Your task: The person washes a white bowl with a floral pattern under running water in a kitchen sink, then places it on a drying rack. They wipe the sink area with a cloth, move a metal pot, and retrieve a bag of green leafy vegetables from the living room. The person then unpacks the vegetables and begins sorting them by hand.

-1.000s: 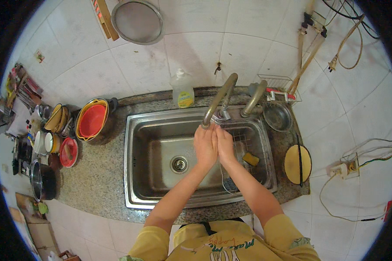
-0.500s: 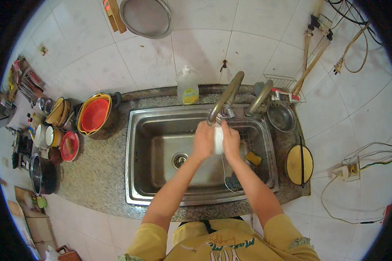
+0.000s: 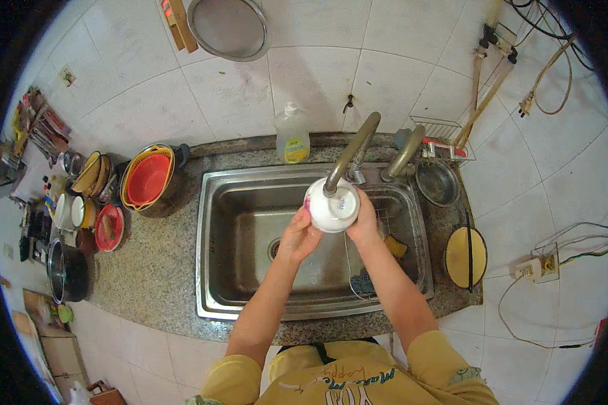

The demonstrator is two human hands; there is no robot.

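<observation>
A white bowl (image 3: 332, 214) is held bottom up under the spout of the faucet (image 3: 348, 152), its round foot facing me. My left hand (image 3: 300, 236) grips its left rim, where a pink patch shows on the side. On the opposite side my right hand (image 3: 363, 219) is closed round the rim, its fingers partly hidden behind the bowl. Both hands are over the steel sink (image 3: 250, 233). Whether water is running I cannot make out.
A yellow sponge (image 3: 396, 247) and a dark scrubber (image 3: 363, 285) lie in the wire rack at the sink's right. A clear soap bottle (image 3: 292, 135) stands behind the sink. Left sits a pot with a red basket (image 3: 148, 177); right are a metal bowl (image 3: 437, 182) and a round yellow lid (image 3: 465, 256).
The bowl has turned from edge-on to bottom up toward me. My left hand has shifted down and left along the rim, and my right hand slightly right.
</observation>
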